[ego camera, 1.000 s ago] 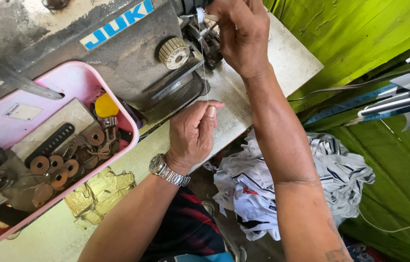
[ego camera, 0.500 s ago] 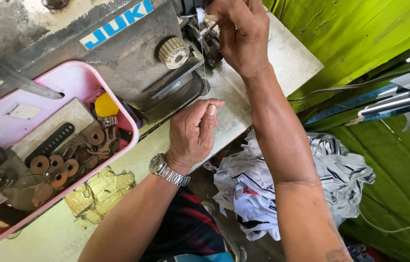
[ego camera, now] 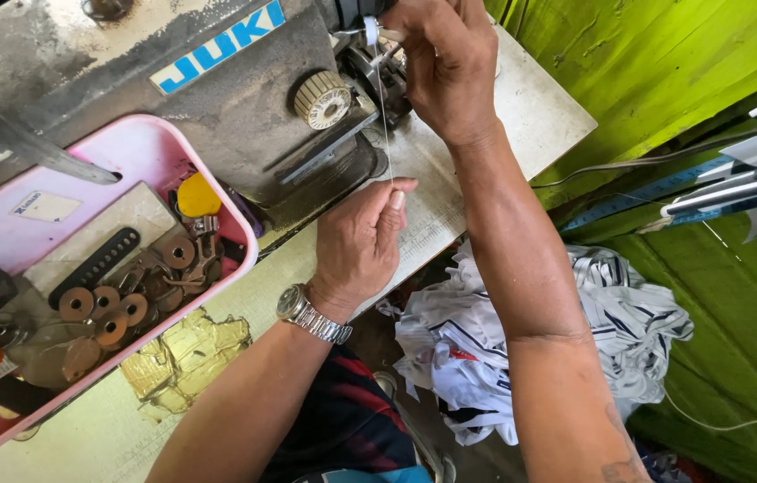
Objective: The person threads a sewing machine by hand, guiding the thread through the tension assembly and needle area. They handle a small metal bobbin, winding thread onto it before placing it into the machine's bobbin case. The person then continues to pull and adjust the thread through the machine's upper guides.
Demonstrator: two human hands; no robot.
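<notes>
1. Right hand (ego camera: 446, 67) reaches up to the head end of the grey sewing machine (ego camera: 173, 98), its fingers bunched and pinched together at the thread guides; they seem to grip the upper end of a thin white thread (ego camera: 385, 116), though the fingertips themselves are partly hidden.
2. Left hand (ego camera: 361, 246) rests lower, over the worn table top (ego camera: 540, 107), curled almost closed, with thumb and forefinger pinching the lower end of the same thread.
3. That thread runs nearly straight and taut between the two hands, passing in front of the machine's end plate.
4. On the left wrist sits a silver metal wristwatch (ego camera: 311, 315).
5. Just left of the upper hand, a ribbed cream dial (ego camera: 322, 99) sticks out of the machine's face.
6. Beside the machine, a pink plastic tray (ego camera: 141, 148) holds rusty round bobbins (ego camera: 106, 309), a yellow piece (ego camera: 198, 195), a black strip with holes and other small metal parts.
7. Below the table edge, between the forearms, lies a heap of white striped cloth (ego camera: 486, 358).
8. Green fabric (ego camera: 665, 63) covers the area to the right.
</notes>
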